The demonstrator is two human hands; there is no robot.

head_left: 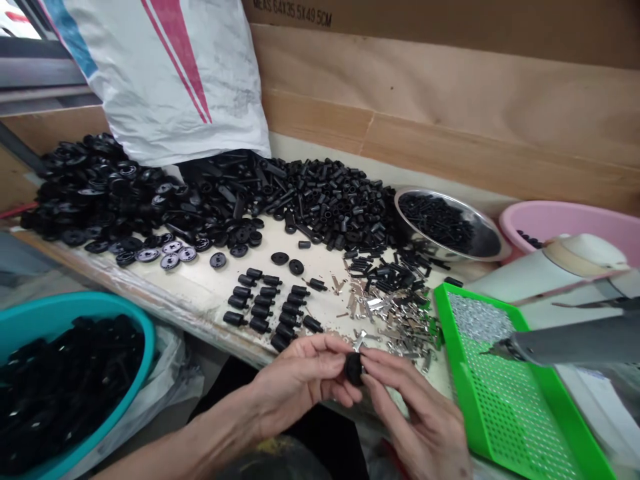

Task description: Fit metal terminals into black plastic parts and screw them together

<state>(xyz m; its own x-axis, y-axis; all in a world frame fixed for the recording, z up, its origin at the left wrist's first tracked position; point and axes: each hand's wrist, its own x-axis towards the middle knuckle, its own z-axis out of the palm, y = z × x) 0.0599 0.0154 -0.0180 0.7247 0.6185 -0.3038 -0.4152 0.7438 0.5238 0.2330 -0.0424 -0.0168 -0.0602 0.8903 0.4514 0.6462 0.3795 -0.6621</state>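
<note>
Between my two hands, near the table's front edge, is a small round black plastic part (353, 369). The fingers of my left hand (307, 373) grip it from the left. My right hand (413, 407) pinches it from the other side with thumb and fingertips. A shiny metal strip (359, 341) shows just above the part; whether it is joined to it I cannot tell. Beyond my left hand stand rows of black cylindrical parts (261, 311). Loose metal strips (395, 313) lie scattered beyond my right hand.
Black discs (100, 193) and black sleeves (335, 200) are heaped at the back, below a white sack (185, 80). A steel bowl (493, 250), pink basin (575, 217) and green tray (483, 427) of screws stand right, beside a grey pointed tool (565, 340). A teal tub (145, 327) sits lower left.
</note>
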